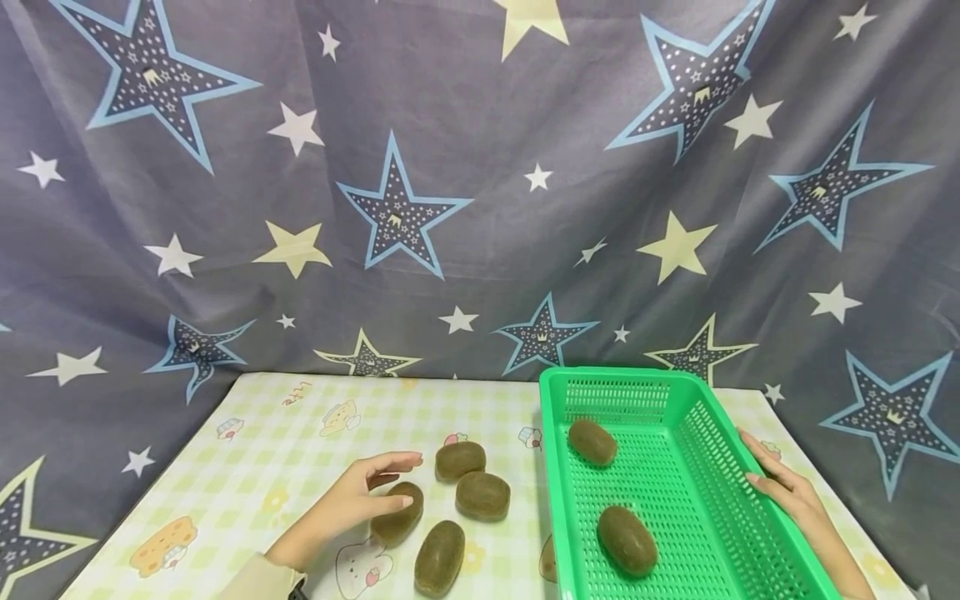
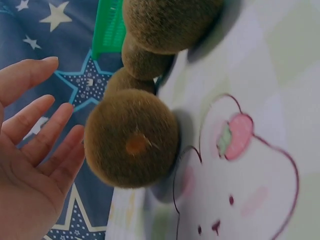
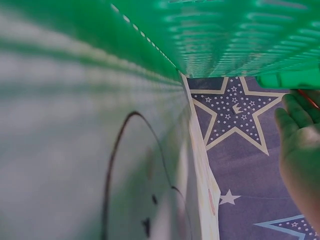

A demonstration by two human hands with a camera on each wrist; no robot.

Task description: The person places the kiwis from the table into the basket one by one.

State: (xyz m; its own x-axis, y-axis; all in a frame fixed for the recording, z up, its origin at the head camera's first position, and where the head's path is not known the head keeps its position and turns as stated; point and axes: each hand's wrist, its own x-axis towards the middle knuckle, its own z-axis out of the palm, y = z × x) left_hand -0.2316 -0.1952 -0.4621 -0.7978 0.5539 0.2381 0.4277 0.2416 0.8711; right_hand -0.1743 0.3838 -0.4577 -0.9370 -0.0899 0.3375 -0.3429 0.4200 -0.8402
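My left hand [image 1: 352, 496], fingers spread loosely, is beside a brown fuzzy kiwi [image 1: 397, 521], with its thumb overlapping the fruit in the head view. In the left wrist view the fingertips are right at the side of this kiwi [image 2: 131, 139], and nothing is gripped. Close by on the cloth lie more kiwis: one behind [image 1: 460, 461], one to its right [image 1: 483, 496] and one nearer [image 1: 440, 558]. At the right, my right hand [image 1: 798, 504] holds the long outer rim of a green plastic basket [image 1: 551, 467]. Inside the basket lie two kiwis, a far one [image 1: 592, 442] and a near one [image 1: 627, 540].
A checked tablecloth [image 1: 247, 467] with cartoon prints covers the table. Behind its back edge hangs a grey-blue curtain [image 1: 480, 275] patterned with stars. The basket's perforated outer wall [image 3: 235, 50] fills the top of the right wrist view.
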